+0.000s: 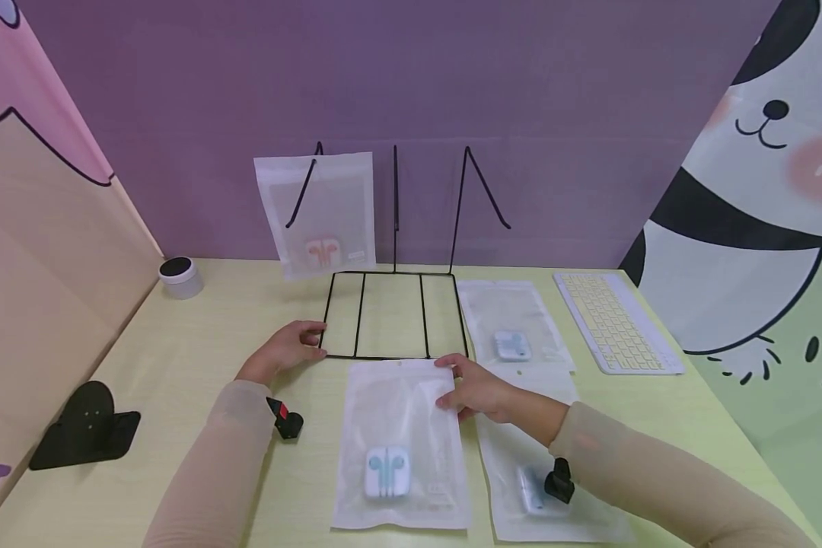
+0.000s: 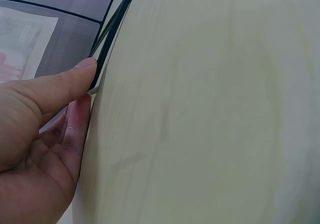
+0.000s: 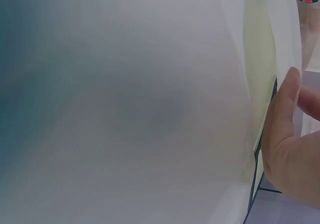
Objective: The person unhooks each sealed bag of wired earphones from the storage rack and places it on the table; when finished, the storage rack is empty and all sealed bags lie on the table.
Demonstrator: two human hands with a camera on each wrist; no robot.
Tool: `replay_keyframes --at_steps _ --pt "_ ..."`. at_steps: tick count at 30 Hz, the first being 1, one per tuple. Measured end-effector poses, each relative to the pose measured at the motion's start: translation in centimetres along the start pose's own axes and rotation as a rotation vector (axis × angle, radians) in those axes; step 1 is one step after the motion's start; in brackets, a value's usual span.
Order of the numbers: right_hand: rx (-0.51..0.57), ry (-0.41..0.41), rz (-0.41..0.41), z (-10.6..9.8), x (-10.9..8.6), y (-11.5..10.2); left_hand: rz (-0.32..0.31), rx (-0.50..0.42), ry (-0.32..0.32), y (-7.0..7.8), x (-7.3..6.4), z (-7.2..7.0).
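A black wire rack stands on the table with its upright hooks at the back. My left hand pinches the front left corner of its base between thumb and fingers; the left wrist view shows the thumb tip on the dark wire. With my right hand I pinch the upper right edge of a white pouch in front of the rack. Earphones with pale blue parts show through it. Another white pouch, with reddish earphones inside, hangs on the rack's left hook.
Two more pouches lie on the right, one beside the rack and one nearer, partly under my right arm. Further right is a white keyboard. A small jar and a black stand sit on the left. Purple cloth rises behind.
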State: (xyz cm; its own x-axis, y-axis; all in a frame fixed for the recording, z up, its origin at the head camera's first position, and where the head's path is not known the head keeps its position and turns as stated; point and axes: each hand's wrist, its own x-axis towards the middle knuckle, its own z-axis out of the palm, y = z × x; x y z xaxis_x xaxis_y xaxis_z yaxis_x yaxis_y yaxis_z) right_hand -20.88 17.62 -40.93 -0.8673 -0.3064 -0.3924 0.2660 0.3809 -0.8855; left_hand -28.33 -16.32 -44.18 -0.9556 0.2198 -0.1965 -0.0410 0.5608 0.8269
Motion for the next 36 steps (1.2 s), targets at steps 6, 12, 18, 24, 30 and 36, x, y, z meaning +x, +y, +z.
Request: replay_keyframes --at_steps 6,12,18,24,30,36 --pt "-0.056 0.010 0.042 0.0 0.5 0.1 0.004 -0.003 -0.002 0.0 0.2 0.0" --pt "-0.061 0.017 0.055 -0.1 0.8 0.2 -0.001 0.000 0.001 0.1 0.2 0.0" --pt "-0.084 0.029 0.057 -0.2 1.0 0.3 -0.003 0.002 0.002 0.2 0.3 0.0" --pt "-0.268 0.003 0.043 -0.2 0.6 -0.4 -0.003 0.003 0.001 0.2 0.3 0.0" --pt "-0.532 -0.009 0.020 -1.4 0.1 -2.6 0.003 0.002 -0.009 -0.1 0.2 0.2" --pt "-0.613 0.069 -0.116 -4.4 2.3 -2.7 0.009 -0.001 0.000 -0.4 0.3 0.1"
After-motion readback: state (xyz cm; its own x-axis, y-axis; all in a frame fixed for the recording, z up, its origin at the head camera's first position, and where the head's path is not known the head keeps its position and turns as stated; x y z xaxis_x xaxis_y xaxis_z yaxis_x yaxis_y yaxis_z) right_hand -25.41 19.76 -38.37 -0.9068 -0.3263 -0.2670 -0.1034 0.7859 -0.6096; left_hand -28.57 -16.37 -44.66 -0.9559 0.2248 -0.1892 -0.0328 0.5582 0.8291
